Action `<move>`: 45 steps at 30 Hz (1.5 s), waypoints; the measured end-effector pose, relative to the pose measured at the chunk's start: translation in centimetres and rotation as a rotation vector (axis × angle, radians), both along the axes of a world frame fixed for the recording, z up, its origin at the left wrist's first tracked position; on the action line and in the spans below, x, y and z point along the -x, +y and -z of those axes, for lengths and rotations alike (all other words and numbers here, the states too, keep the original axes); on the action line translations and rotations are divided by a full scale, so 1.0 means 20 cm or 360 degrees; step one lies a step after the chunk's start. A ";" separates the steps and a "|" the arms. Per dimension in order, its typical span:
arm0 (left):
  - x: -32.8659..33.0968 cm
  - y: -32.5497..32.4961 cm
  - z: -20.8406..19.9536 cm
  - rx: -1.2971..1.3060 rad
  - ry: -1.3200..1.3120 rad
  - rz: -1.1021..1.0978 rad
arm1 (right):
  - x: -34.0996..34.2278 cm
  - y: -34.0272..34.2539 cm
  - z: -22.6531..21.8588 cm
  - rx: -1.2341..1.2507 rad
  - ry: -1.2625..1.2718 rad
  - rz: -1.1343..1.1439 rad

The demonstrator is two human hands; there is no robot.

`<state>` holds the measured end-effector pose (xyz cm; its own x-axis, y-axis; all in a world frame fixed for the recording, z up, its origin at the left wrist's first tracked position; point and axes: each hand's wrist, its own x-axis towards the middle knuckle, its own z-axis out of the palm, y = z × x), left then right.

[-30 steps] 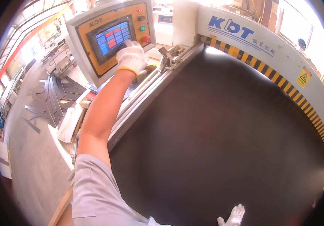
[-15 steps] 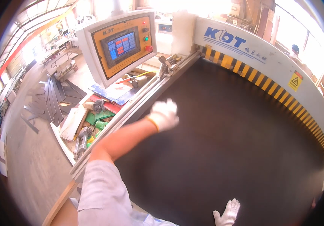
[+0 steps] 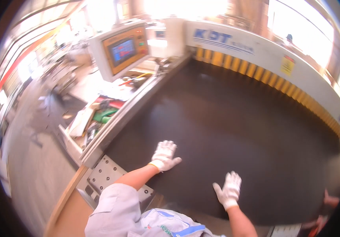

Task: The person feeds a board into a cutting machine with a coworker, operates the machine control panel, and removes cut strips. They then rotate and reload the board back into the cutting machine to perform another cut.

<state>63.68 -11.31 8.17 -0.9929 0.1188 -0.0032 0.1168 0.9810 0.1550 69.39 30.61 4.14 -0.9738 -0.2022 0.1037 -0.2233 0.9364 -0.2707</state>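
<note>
A large dark sheet or panel (image 3: pixel 217 130) covers most of the machine's bed in front of me. My left hand (image 3: pixel 164 155), in a white knit glove, lies flat on its near left part with the fingers spread. Also gloved, my right hand (image 3: pixel 229 189) rests palm down on the sheet near its front edge, thumb apart from the fingers. Neither hand grips anything. At the far side, the sheet reaches the yellow and black striped strips (image 3: pixel 251 71) under the machine's white beam (image 3: pixel 233 43).
A control panel with a lit screen (image 3: pixel 123 51) stands at the far left. Beneath it, a tray of tools and scraps (image 3: pixel 106 112) runs beside a metal rail (image 3: pixel 132 104). A perforated metal plate (image 3: pixel 106 173) sits near my left arm. Another person's hand (image 3: pixel 330 199) shows at the right edge.
My left hand has come back toward me from near the rail and now lies flat. My right hand has moved forward slightly in view. The whole view has shifted, showing the near edge.
</note>
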 end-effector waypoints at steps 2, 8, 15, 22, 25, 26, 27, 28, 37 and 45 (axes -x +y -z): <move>-0.08 0.03 0.00 -0.0095 0.0345 -0.0048 | 0.01 0.00 -0.06 0.0137 0.0202 -0.0126; -0.29 -0.27 0.33 0.0114 0.0181 -0.0494 | -0.15 0.38 -0.17 -0.0125 -0.0162 -0.0264; -0.43 -0.36 0.29 0.0235 0.0047 -0.0901 | -0.62 1.60 0.07 -0.0214 -0.0103 0.1019; -0.44 -0.28 0.30 0.0195 0.0221 -0.0865 | -0.66 1.69 0.07 -0.0375 -0.0209 0.1158; -0.43 -0.31 0.36 0.0238 0.0241 -0.0903 | -0.62 1.72 0.15 -0.0427 -0.0103 0.1128; -0.43 -0.28 0.36 0.0237 0.0292 -0.0875 | -0.63 1.74 0.16 -0.0451 -0.0070 0.1113; -0.41 -0.25 0.33 0.0223 0.0236 -0.0845 | -0.63 1.75 0.15 -0.0461 -0.0104 0.1117; -0.42 -0.33 0.35 0.0278 0.0317 -0.0872 | -0.58 1.72 0.14 -0.0454 -0.0112 0.1098; -0.41 -0.43 0.43 0.0288 0.0138 -0.0855 | -0.50 1.66 0.20 -0.0530 -0.0295 0.1268; -0.30 -0.38 0.36 0.0267 0.0121 -0.0733 | -0.04 0.23 0.18 -0.0501 0.0768 0.0477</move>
<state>69.59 -18.85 0.98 -0.9403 -0.3284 0.0897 -0.3299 0.9440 -0.0016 70.11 35.23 0.45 -0.8516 -0.0211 0.5238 0.0322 0.9952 0.0925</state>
